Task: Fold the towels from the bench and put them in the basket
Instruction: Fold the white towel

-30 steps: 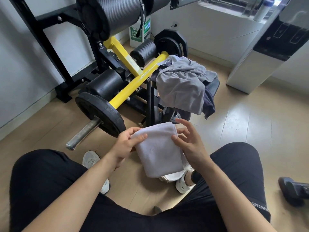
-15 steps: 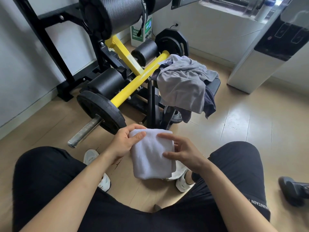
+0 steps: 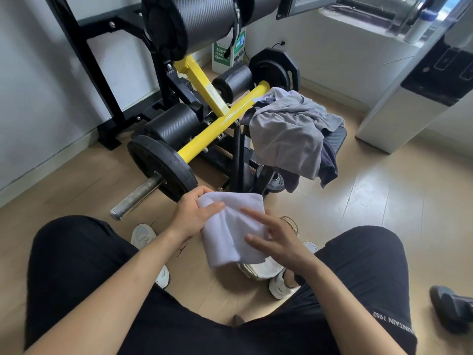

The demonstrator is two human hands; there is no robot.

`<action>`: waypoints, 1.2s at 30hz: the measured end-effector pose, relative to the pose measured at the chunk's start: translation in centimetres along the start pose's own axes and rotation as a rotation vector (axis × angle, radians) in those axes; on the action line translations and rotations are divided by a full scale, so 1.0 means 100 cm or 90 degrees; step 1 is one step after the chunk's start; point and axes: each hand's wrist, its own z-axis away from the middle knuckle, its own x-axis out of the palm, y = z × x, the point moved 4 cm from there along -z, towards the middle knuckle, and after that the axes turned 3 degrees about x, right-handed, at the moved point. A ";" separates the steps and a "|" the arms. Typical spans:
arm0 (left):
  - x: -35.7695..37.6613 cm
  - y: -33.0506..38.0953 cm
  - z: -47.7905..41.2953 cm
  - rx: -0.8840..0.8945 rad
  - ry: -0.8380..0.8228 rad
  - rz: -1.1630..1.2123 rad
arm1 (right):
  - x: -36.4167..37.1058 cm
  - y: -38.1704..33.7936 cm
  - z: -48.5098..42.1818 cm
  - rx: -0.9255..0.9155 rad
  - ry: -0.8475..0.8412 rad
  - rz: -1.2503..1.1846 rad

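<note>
A folded white towel (image 3: 230,226) hangs between my knees. My left hand (image 3: 195,213) grips its upper left corner, thumb on top. My right hand (image 3: 275,235) lies with straight fingers flat against the towel's right side. Grey and dark blue towels (image 3: 289,135) lie heaped on the black bench (image 3: 336,137) ahead. Below my hands, mostly hidden by the towel and my right hand, sits a woven basket (image 3: 290,222) with something white inside.
A black and yellow weight machine (image 3: 204,116) with a plate and steel bar (image 3: 160,170) stands ahead left. A white water dispenser (image 3: 409,98) is at the right. A dark shoe (image 3: 450,311) lies on the floor at far right.
The towel has been folded shorter and lowered slightly. My right hand moved from the towel's right edge onto its front face, fingers now flat on it.
</note>
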 end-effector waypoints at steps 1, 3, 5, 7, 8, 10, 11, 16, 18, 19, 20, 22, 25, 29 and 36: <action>-0.001 -0.002 -0.001 -0.003 0.011 -0.009 | 0.003 0.002 0.000 -0.006 -0.012 0.050; -0.001 -0.003 -0.002 -0.010 0.028 -0.031 | 0.008 0.007 -0.002 0.003 0.001 0.126; 0.000 -0.004 -0.002 -0.007 0.044 -0.065 | 0.010 0.012 -0.006 0.031 0.029 0.173; 0.003 -0.004 0.000 -0.016 0.035 -0.064 | 0.014 0.015 -0.009 0.051 0.046 0.217; 0.005 -0.004 0.002 -0.032 0.011 -0.030 | 0.015 0.017 -0.010 0.062 0.058 0.235; 0.010 -0.003 0.007 -0.074 -0.066 0.055 | 0.015 0.023 -0.012 0.091 0.092 0.255; 0.012 -0.002 0.009 -0.074 -0.104 0.072 | 0.014 0.024 -0.013 0.108 0.109 0.252; 0.024 0.007 0.018 0.064 -0.159 0.126 | 0.010 0.024 -0.015 0.099 0.150 0.275; 0.028 0.009 0.019 0.100 -0.140 0.063 | 0.011 0.020 -0.014 0.058 0.138 0.306; 0.028 0.010 0.018 0.113 -0.120 0.018 | 0.013 0.018 -0.013 0.029 0.131 0.311; 0.028 0.010 0.018 0.122 -0.093 -0.023 | 0.014 0.015 -0.011 0.000 0.128 0.307; 0.026 0.009 0.016 0.116 -0.039 -0.065 | 0.013 0.011 -0.007 -0.038 0.129 0.280; 0.025 0.007 0.013 0.085 0.019 -0.079 | 0.013 0.006 -0.001 -0.033 0.097 0.209; 0.037 -0.003 0.012 0.016 0.059 -0.054 | 0.023 0.004 -0.006 0.006 0.095 0.309; 0.054 -0.035 -0.025 -0.120 -0.108 0.055 | -0.030 0.049 -0.041 0.116 0.018 0.336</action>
